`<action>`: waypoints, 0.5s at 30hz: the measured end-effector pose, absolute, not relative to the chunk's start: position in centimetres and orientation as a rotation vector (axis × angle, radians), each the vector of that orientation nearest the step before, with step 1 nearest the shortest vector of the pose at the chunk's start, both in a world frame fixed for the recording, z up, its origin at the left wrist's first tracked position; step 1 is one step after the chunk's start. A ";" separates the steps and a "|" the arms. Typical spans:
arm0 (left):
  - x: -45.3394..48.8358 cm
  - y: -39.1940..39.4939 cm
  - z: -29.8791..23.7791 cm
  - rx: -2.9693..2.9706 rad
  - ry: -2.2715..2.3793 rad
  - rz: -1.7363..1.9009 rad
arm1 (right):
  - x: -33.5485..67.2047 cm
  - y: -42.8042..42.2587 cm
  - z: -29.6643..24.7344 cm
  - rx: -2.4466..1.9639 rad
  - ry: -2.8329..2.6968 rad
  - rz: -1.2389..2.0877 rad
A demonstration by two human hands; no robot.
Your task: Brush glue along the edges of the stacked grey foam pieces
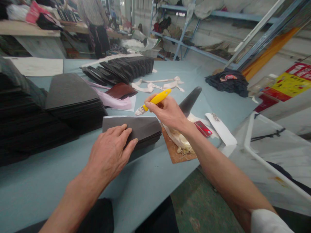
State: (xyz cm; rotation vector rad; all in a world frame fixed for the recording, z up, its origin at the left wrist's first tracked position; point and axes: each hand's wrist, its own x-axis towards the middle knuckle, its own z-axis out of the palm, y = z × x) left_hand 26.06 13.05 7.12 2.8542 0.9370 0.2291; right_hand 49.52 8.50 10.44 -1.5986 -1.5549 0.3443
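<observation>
My right hand is closed around the yellow handle of a brush. Its white-coated bristles hang just above the far edge of a stack of dark grey sheets. Along that far edge runs a thin pale strip. My left hand lies flat on top of this stack, fingers spread. Under my right forearm sits a brown board with a whitish container lying on it and lumpy cream-coloured paste at its edge. Taller stacks of dark sheets stand to the left.
Fanned dark pieces lie at the back, near white strips and pink cloth. A red box-like item and a white card lie right. A white-framed bin stands beside the table. Another person stands behind.
</observation>
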 end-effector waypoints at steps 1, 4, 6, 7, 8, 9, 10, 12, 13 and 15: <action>26.1 12.9 7.1 2.854 0.944 0.226 | 49.1 9.4 10.2 -1.563 -1.559 0.363; 26.2 12.7 7.1 2.860 0.961 0.216 | 47.8 11.6 9.6 -1.512 -1.585 0.389; 26.1 12.6 7.1 2.864 0.971 0.209 | 47.3 12.4 9.4 -1.536 -1.617 0.401; 26.1 12.6 7.1 2.865 0.977 0.206 | 47.1 12.6 9.3 -1.563 -1.636 0.403; 26.1 12.6 7.0 2.866 0.981 0.204 | 47.1 12.6 9.3 -1.596 -1.654 0.401; 26.1 12.6 7.0 2.866 0.984 0.203 | 47.2 12.5 9.3 -1.634 -1.665 0.392; 26.1 12.6 7.0 2.867 0.984 0.204 | 47.5 12.3 9.3 -1.675 -1.665 0.378; 26.1 12.5 6.9 2.867 0.987 0.214 | 48.2 11.8 9.4 -1.750 -1.641 0.345; 26.1 12.5 6.9 2.864 0.990 0.217 | 48.7 11.5 9.5 -1.777 -1.627 0.330; 26.1 12.4 6.9 2.853 0.997 0.218 | 49.6 10.9 9.6 -1.808 -1.627 0.310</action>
